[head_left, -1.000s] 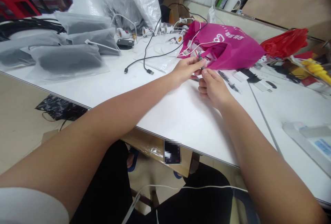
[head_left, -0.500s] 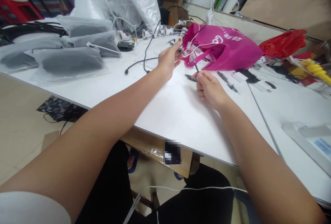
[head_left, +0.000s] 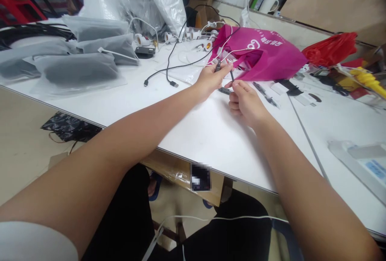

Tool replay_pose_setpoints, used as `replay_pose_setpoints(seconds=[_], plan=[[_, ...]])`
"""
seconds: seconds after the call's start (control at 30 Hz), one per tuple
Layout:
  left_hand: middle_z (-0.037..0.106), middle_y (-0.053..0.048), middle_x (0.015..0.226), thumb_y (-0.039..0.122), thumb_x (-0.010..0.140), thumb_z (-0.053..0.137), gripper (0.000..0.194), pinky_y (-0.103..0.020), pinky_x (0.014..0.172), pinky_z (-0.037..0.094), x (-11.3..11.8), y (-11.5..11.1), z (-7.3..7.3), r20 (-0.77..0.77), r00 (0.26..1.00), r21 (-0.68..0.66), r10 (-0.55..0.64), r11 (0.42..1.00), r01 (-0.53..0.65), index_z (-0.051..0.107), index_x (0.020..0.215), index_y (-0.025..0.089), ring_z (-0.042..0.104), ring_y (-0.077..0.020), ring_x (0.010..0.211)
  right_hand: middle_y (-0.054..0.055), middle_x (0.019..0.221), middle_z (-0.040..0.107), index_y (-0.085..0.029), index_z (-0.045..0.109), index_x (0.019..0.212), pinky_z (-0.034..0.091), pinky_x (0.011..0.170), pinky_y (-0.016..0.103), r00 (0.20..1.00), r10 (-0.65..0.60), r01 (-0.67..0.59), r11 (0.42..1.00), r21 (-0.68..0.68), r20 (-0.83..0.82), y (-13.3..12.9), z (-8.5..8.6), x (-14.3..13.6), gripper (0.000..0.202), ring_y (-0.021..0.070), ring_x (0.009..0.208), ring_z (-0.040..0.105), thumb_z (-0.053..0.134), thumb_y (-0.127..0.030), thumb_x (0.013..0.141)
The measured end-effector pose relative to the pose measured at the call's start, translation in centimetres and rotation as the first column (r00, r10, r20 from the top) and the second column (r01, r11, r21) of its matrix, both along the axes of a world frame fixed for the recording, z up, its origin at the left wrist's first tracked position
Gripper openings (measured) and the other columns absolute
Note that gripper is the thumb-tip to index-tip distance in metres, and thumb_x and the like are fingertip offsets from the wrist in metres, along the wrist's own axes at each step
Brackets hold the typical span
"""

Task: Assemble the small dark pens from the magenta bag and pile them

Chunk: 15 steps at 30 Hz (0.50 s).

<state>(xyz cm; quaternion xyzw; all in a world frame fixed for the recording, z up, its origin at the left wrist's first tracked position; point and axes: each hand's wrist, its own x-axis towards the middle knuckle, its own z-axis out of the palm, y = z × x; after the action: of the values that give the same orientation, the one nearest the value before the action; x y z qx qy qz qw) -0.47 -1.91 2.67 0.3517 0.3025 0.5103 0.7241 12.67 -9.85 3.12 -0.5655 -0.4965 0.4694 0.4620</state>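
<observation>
Our left hand (head_left: 212, 80) has its fingers closed on a dark piece (head_left: 218, 66); our right hand (head_left: 245, 101) pinches a thin dark rod (head_left: 232, 75). Both things are above the table (head_left: 208, 132), near the opening of the pink bag (head_left: 271, 58).

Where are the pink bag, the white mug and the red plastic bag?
Pink bag (head_left: 280, 58): head view, its side.
White mug (head_left: 267, 4): head view, its body.
Red plastic bag (head_left: 334, 50): head view, its crumpled middle.
</observation>
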Motion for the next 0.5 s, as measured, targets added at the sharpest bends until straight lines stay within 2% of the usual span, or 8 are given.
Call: replay_pose_setpoints(seconds=[0.07,0.2,0.4,0.5], plan=[[0.032,0.011,0.062,0.03,0.113,0.088,0.025,-0.021,0.055,0.031,0.03,0.17,-0.14,-0.051,0.999,0.06,0.017,0.998,-0.014,0.07,0.096,0.024,0.029,-0.0056,0.051,-0.009,0.068,0.035,-0.029,0.056,0.105,0.015,0.048,0.023,1.0,0.007,-0.007,1.0,0.001,0.005,-0.03,-0.04,-0.03,0.023,0.0101,0.05,0.018,0.063,-0.045,0.12],[0.034,0.011,0.066,0.032,0.116,0.084,0.022,-0.019,0.054,0.028,0.26,0.36,-0.4,-0.072,0.997,0.086,0.005,0.996,0.002,0.071,0.101,0.022,0.027,-0.0037,0.052,-0.009,0.068,0.036,-0.029,0.056,0.105,0.015,0.048,0.024,1.0,0.016,-0.016,1.0,0.004,0.008,-0.01,-0.16,-0.17,0.026,0.0101,0.05,0.018,0.064,-0.048,0.12],[0.046,0.008,0.073,0.028,0.116,0.082,0.016,-0.019,0.064,0.045,0.11,-0.21,0.06,-0.059,0.998,0.048,0.012,0.999,-0.009,0.07,0.107,0.023,0.032,-0.0049,0.056,-0.009,0.069,0.037,-0.029,0.057,0.106,0.015,0.048,0.024,1.0,0.03,-0.03,0.999,0.013,-0.002,-0.06,-0.3,-0.4,0.025,0.0104,0.05,0.018,0.062,-0.048,0.121],[0.042,0.008,0.074,0.02,0.116,0.08,0.02,-0.017,0.053,0.032,-0.37,-0.45,0.45,-0.019,1.0,0.052,0.006,0.999,-0.005,0.066,0.102,0.022,0.025,-0.0042,0.055,-0.009,0.069,0.038,-0.029,0.057,0.106,0.015,0.048,0.024,1.0,0.02,-0.021,1.0,0.019,0.004,-0.08,-0.31,-0.4,0.023,0.0106,0.05,0.019,0.061,-0.046,0.122]])
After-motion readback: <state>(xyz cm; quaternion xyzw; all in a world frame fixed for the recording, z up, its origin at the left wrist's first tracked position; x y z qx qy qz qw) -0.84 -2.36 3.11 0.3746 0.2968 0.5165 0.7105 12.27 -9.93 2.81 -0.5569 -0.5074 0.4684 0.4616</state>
